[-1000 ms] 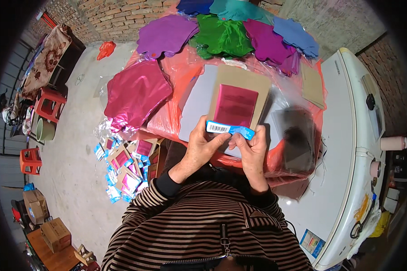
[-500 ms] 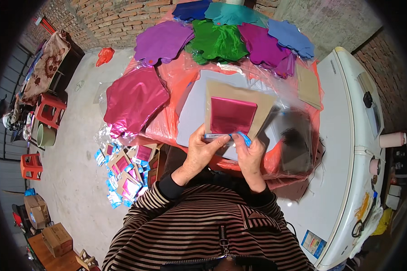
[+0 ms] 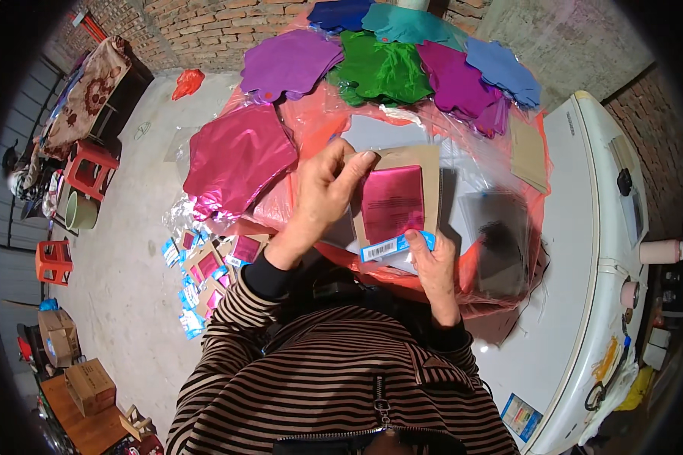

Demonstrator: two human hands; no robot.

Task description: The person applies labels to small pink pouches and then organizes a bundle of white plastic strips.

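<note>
In front of me is a packet with a beige card backing [image 3: 430,186], a folded shiny pink foil sheet [image 3: 393,199] and a blue header strip [image 3: 368,252] bearing a barcode along its near edge. My left hand [image 3: 319,193] is closed at the packet's far left corner, thumb against the card's edge and fingers curled. The other end is pinched by my right hand [image 3: 436,267], its thumb lying on the blue strip at the near right corner. Beneath the packet lie pale grey sheets [image 3: 368,127] on the pink plastic-covered table.
Stacks of foil lie around the table: pink [image 3: 239,163], purple [image 3: 288,68], green [image 3: 383,68], magenta [image 3: 459,80] and blue [image 3: 505,68]. Finished-looking packets [image 3: 205,273] are heaped at the left. Clear sleeves [image 3: 497,235] lie at right, beside a white appliance [image 3: 561,250].
My left hand has moved from the packet's near edge up to its far left corner. The packet has tilted, and its blue strip now lies folded flat across the near edge.
</note>
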